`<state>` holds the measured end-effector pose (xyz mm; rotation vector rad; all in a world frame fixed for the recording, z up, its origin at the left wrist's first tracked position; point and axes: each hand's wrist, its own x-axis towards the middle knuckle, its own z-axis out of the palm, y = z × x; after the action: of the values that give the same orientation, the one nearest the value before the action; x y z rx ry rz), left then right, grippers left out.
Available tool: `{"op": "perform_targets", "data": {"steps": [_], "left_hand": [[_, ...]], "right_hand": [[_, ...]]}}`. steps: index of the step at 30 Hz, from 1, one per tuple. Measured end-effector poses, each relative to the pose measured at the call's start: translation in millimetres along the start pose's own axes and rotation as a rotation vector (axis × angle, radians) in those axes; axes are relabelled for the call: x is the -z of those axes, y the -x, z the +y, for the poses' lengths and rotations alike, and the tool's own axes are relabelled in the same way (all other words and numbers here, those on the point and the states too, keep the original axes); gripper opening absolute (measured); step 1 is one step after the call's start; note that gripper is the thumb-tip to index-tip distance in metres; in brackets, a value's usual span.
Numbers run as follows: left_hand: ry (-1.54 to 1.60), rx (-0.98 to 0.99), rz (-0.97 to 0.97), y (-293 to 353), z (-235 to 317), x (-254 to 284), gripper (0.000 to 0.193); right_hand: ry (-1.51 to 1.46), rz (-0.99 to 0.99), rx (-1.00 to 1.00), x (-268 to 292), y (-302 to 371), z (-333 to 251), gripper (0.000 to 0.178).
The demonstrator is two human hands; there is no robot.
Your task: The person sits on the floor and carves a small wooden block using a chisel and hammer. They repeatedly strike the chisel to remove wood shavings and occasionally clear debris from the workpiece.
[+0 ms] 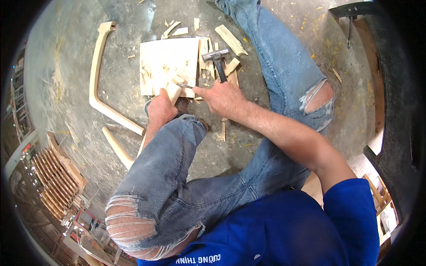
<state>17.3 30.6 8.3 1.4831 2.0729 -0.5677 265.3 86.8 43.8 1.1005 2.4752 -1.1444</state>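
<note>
My left hand (160,107) is closed around a pale wooden piece (175,91), whose end rests over a square wooden board (168,52) on the floor. My right hand (225,98) is closed on a slim metal chisel (184,85); its blade points left against the wood, and its handle is hidden in my grip. Just beyond that hand is a hammer (216,55) with a metal head and dark handle. The handle's end meets my knuckles in the picture, but whether they touch I cannot tell.
Wood offcuts (231,40) and chips surround the board. A bent wooden part (95,82) lies on the floor at left, with another curved length (117,145) nearer my leg. Stacked wooden pieces (57,179) stand at lower left. A dark frame (399,111) rises at right.
</note>
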Motion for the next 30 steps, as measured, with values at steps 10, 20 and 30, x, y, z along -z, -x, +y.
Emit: {"op": "perform_targets", "data": {"steps": [10, 20, 30], "left_hand": [[-0.025, 0.076, -0.019, -1, -4, -2, 0.045], [-0.011, 0.049, 0.007, -6, -3, -4, 0.043], [0.015, 0.026, 0.017, -3, -8, -4, 0.042]], "right_hand": [[-0.022, 0.101, 0.027, -4, -2, -12, 0.037], [-0.105, 0.175, 0.032, -14, -34, -3, 0.05], [0.021, 0.134, 0.059, -11, -15, -14, 0.051]]}}
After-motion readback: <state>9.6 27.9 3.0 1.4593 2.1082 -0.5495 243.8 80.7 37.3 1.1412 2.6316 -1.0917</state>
